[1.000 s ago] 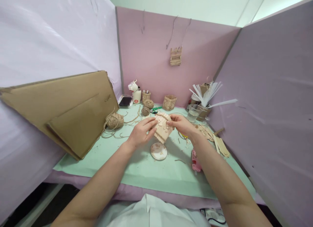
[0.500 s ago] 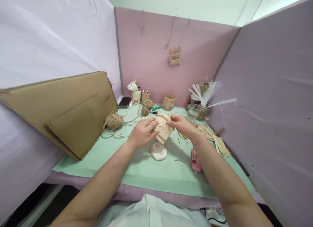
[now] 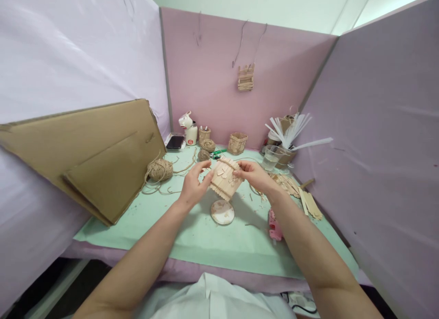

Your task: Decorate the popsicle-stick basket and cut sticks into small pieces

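Observation:
Both hands hold a small holder made of wooden craft sticks (image 3: 224, 181) above the green mat (image 3: 192, 236). My left hand (image 3: 192, 186) grips its left side, fingers curled round the edge. My right hand (image 3: 252, 173) pinches its upper right rim. Small wooden cut-outs are stuck on the holder's front. Just below it on the mat lies a round lid (image 3: 222, 212) with small wooden pieces on it.
A ball of twine (image 3: 160, 170) with loose strands lies at the left by a leaning cardboard sheet (image 3: 89, 154). At the back stand a phone (image 3: 175, 142), small jars and a woven basket (image 3: 238, 143). On the right are a plastic cup (image 3: 270, 158), white strips, loose craft sticks (image 3: 308, 202) and a pink glue gun (image 3: 274, 227).
My left hand has slid off the holder's front to its left edge, uncovering the front face. The holder has tilted a little. My right hand has stayed on the rim.

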`<state>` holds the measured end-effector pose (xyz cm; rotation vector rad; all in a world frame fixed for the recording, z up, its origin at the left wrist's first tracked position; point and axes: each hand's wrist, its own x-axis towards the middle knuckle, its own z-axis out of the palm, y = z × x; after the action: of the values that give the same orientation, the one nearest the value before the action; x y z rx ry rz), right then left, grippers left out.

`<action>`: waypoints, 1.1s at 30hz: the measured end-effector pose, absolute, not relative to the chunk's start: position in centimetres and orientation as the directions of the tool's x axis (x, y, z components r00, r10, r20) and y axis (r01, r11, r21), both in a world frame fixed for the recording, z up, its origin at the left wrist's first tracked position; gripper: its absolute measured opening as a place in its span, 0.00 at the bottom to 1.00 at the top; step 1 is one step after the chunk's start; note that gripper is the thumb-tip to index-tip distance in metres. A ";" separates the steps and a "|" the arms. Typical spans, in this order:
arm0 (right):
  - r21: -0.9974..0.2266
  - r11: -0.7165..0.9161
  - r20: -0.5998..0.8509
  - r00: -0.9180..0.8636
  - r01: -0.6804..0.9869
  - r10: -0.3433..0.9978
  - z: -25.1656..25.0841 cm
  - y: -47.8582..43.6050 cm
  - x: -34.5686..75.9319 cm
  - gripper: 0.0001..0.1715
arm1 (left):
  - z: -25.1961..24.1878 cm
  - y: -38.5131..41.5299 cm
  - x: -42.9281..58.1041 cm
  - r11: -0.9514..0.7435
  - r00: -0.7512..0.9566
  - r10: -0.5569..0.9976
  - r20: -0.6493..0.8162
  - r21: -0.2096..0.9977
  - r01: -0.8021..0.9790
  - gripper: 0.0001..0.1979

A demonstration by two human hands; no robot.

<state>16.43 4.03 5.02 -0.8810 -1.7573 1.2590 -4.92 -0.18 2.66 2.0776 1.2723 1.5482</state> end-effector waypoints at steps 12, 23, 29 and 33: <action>-0.851 0.463 0.343 -0.407 0.246 0.847 5.6 3.3 15.2 0.08 | 1.8 1.1 -5.4 -0.218 0.191 0.960 0.203 0.974 0.062 0.42; -0.799 0.460 0.376 -0.275 0.388 0.885 6.8 1.5 12.8 0.17 | 1.7 0.2 -4.3 -0.412 -0.038 0.885 0.463 0.821 0.395 0.35; -0.790 0.459 0.411 -0.204 0.407 0.889 6.1 1.8 12.2 0.15 | 1.5 0.1 -4.1 -0.404 -0.053 0.881 0.469 0.808 0.429 0.35; -0.789 0.453 0.420 -0.175 0.415 0.891 6.0 1.6 12.1 0.13 | 1.3 0.2 -4.1 -0.411 -0.053 0.876 0.480 0.799 0.438 0.35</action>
<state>12.08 1.63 6.03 -1.1175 -1.7774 0.6442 -4.07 0.15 1.32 1.8250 1.3937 1.4604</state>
